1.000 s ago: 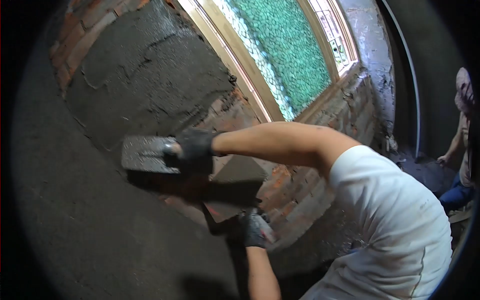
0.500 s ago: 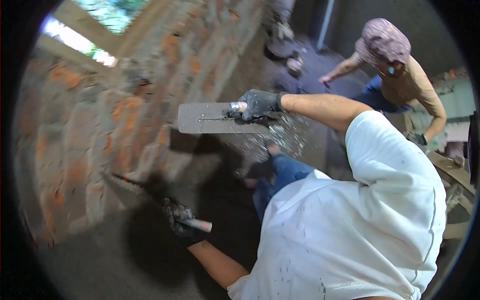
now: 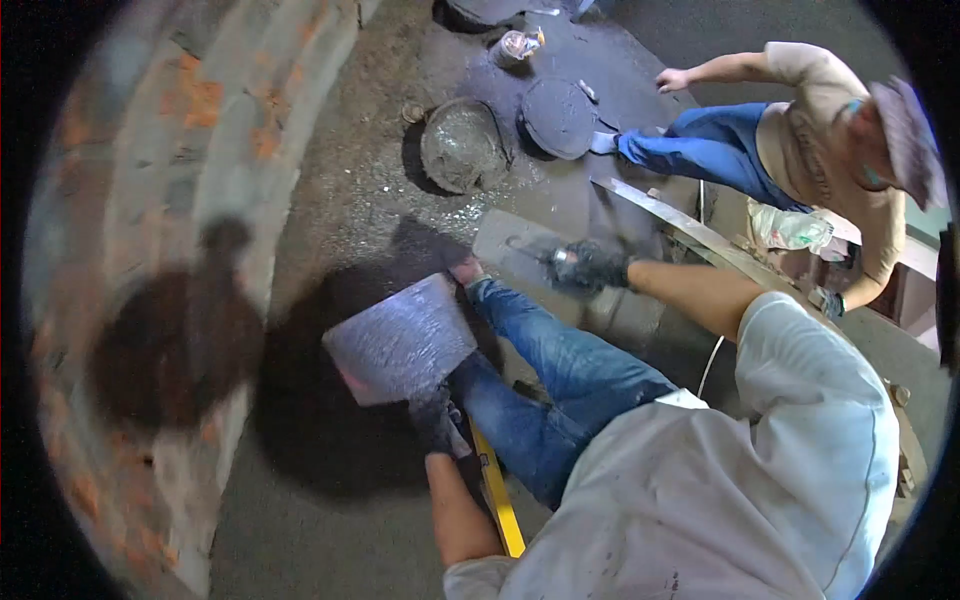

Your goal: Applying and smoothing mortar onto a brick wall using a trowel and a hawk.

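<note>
My right hand (image 3: 592, 268), in a dark glove, grips the handle of a long rectangular plastering trowel (image 3: 510, 243), its flat blade pointing left over the floor near my foot. Lower in the view, my gloved left hand (image 3: 432, 418) is closed around the handle of a square metal hawk (image 3: 400, 342). The hawk's broad grey face looks wet and streaked, and it hangs beside my blue-jeaned legs. Trowel and hawk are apart, and both are slightly blurred. Beneath my left forearm shows a yellow spirit level (image 3: 497, 492), partly hidden.
A brick wall (image 3: 200, 105) rises on the left. Round mortar tubs (image 3: 463, 146) stand on the wet floor ahead, near a small container (image 3: 516, 47). At the right, a co-worker (image 3: 835, 150) bends beside a long straight board (image 3: 680, 220) and a white bag (image 3: 790, 228).
My view has swung from the wall down to the floor. The trowel has moved back toward my body. The hawk, seen edge-on at the wall before, has come away and shows its face.
</note>
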